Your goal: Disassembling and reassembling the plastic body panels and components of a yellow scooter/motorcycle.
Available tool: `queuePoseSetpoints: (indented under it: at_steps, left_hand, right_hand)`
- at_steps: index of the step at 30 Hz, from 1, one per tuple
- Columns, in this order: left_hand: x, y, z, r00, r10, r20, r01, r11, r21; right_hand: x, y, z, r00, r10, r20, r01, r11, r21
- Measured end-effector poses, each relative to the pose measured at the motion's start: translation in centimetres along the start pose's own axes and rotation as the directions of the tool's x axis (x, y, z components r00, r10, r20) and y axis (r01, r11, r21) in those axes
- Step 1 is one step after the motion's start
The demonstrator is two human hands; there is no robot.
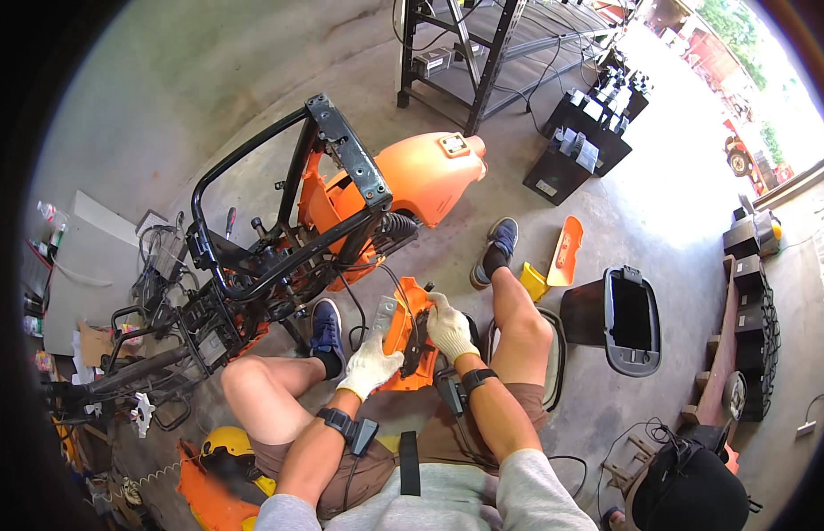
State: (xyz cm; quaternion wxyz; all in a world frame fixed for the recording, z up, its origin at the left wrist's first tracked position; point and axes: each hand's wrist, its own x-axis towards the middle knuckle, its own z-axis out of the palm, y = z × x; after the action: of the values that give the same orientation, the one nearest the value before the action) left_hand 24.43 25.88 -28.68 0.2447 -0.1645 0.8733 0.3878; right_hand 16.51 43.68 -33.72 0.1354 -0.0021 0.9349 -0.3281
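Both hands wear off-white knitted gloves. Between my knees they hold an orange plastic panel with dark parts on its inner face. My left hand grips its left side, beside a grey metal plate. At the upper right edge, my right hand closes its fingers on the same panel; the fingertips are partly hidden. Just ahead and to the left stands a black tubular vehicle frame with a spring shock absorber and a large orange front body part. Black cables hang from it near the panel.
To the right lie a black bin-like box, an orange cover and a yellow piece. Black batteries stand by a metal rack. A screwdriver is behind the frame. Orange and yellow parts sit at lower left.
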Motion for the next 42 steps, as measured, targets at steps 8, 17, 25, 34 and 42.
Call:
queuePoseSetpoints:
  at_steps: [8, 17, 25, 34, 42]
  left_hand:
    - [-0.1, 0.1, 0.2, 0.998, 0.040, -0.050, -0.037, 0.998, 0.059]
    - [-0.3, 0.9, -0.4, 1.000, 0.026, -0.007, -0.026, 1.000, 0.015]
    - [-0.8, 1.1, -0.4, 0.999, 0.006, -0.047, -0.005, 1.000, 0.022]
    - [-1.3, 2.0, -1.0, 0.999, 0.046, -0.023, -0.045, 0.997, 0.056]
    - [-1.1, 1.8, -0.5, 0.997, 0.059, -0.052, -0.060, 0.998, -0.003]
  right_hand:
    - [0.1, 0.4, 0.5, 0.993, 0.112, -0.048, -0.103, 0.982, 0.160]
    - [0.2, -0.4, 0.3, 0.998, 0.019, -0.056, -0.026, 0.992, -0.125]
    - [-0.2, 0.1, 0.8, 0.961, 0.272, -0.037, -0.251, 0.926, 0.283]
    - [-0.3, -0.6, 0.9, 0.962, 0.269, -0.047, -0.258, 0.952, 0.166]
    - [-0.9, -1.1, 0.1, 0.978, 0.200, -0.059, -0.192, 0.974, 0.116]
